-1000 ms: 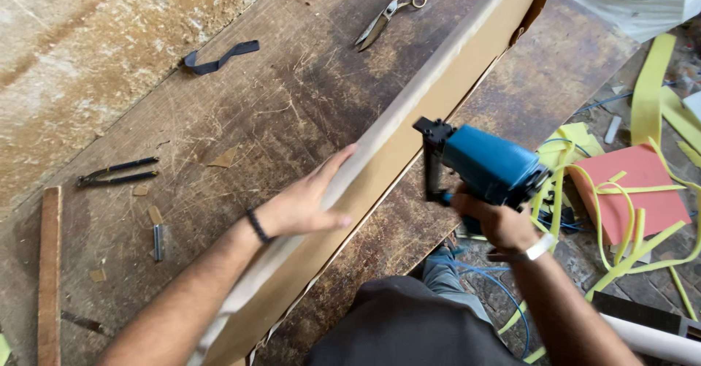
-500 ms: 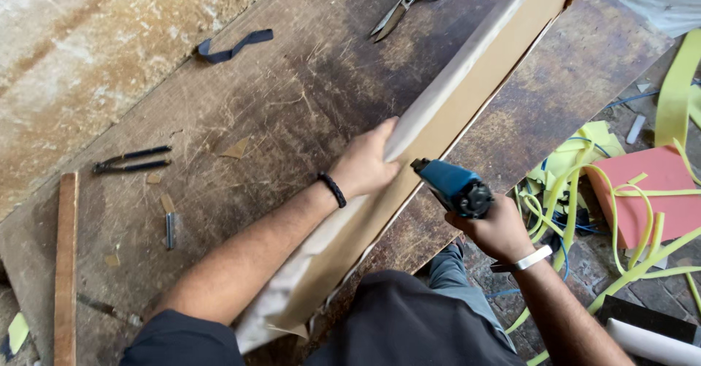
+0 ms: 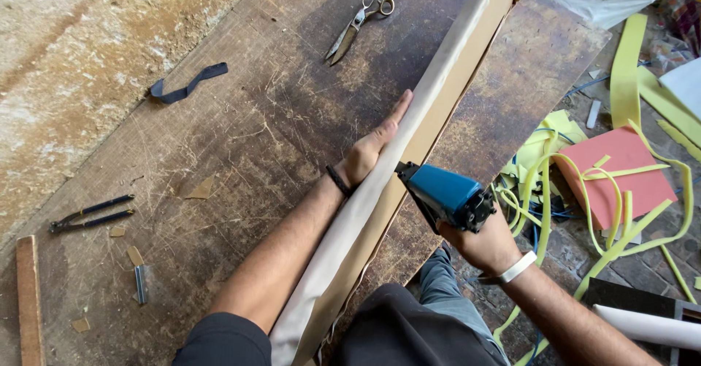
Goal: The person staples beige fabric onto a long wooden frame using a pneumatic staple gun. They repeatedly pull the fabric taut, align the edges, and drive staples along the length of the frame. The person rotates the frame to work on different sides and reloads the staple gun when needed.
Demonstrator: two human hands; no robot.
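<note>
A long board covered in pale cloth (image 3: 445, 66) lies diagonally across the dark worn workbench (image 3: 241, 125). My left hand (image 3: 374, 143) lies flat along the cloth on the board's far edge, fingers stretched up the board. My right hand (image 3: 488, 248) grips a blue staple gun (image 3: 444, 193), its black nose pressed against the board's near side just beside my left wrist. A black band is on my left wrist, a white one on my right.
Scissors (image 3: 358, 23) lie at the bench's far end, a dark strap (image 3: 186, 85) to the left, black pliers (image 3: 91, 212) and a wooden strip (image 3: 28, 300) near the left edge. Yellow foam strips (image 3: 628, 88) and a red foam sheet (image 3: 621, 172) litter the floor at right.
My left hand has slid further up the board and flattened along the cloth. The staple gun has moved up the board's side and now presses against it.
</note>
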